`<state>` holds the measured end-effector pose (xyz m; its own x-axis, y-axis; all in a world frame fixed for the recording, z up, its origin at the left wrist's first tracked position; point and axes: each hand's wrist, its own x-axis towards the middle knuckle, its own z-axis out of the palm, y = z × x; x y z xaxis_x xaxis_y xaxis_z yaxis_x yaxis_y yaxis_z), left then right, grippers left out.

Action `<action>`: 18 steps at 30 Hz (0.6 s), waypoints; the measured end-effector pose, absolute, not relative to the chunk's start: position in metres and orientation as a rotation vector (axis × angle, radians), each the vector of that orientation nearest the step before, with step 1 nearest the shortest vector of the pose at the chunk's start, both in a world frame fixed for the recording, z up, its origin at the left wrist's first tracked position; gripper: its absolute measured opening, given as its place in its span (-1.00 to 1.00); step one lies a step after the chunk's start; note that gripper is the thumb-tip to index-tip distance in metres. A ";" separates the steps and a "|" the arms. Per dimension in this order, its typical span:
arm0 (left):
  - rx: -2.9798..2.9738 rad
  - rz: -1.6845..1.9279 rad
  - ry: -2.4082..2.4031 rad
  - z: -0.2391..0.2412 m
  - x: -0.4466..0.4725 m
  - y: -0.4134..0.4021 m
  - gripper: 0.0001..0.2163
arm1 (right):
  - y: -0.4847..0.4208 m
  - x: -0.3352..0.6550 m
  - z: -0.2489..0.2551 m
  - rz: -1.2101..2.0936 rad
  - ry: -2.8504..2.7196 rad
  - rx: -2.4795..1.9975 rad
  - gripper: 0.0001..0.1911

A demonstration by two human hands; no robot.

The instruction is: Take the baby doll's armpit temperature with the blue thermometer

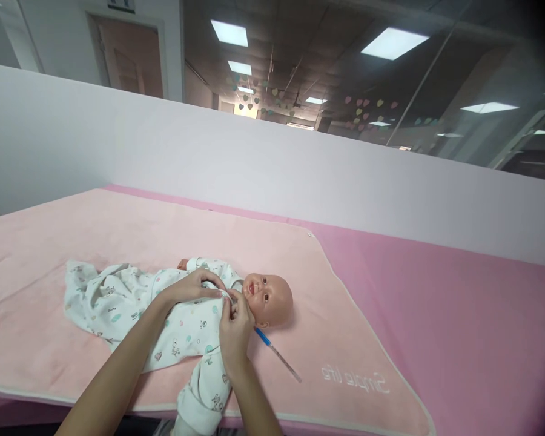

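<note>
A baby doll (276, 298) lies on its back with its bald head to the right, dressed in a white printed sleepsuit (181, 330). At the doll's neck, my left hand (197, 286) pinches the edge of the sleepsuit's collar. My right hand (236, 327) is closed on the same collar, just under the doll's chin, its fingertips almost meeting those of my left. Whatever fastening lies between the fingers is hidden. Close to the doll's head, a pen (277, 354) with a blue end and a clear barrel rests on the blanket.
A peach blanket (345, 339) with stitched lettering covers much of a pink mat (436, 290). Behind it runs a low white wall (254, 163) with glass above. One of the doll's sleeves (204, 387) hangs toward the near edge.
</note>
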<state>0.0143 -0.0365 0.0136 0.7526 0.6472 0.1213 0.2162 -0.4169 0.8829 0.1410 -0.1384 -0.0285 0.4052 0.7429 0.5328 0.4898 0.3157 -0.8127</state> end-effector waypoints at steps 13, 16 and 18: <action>1.870 0.567 0.436 0.013 0.012 -0.034 -0.78 | -0.139 0.140 -0.025 0.177 -1.303 -1.297 -0.77; 1.838 0.591 0.450 0.012 0.013 -0.034 -0.79 | -0.139 0.140 -0.025 0.163 -1.334 -1.308 -0.78; 1.834 0.613 0.466 0.011 0.013 -0.034 -0.80 | -0.139 0.140 -0.024 0.168 -1.348 -1.331 -0.78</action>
<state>0.0132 -0.0336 0.0108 0.7894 0.5852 0.1855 0.0219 -0.3287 0.9442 0.1404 -0.1392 -0.0245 0.3240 0.7406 0.5887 0.5739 0.3408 -0.7446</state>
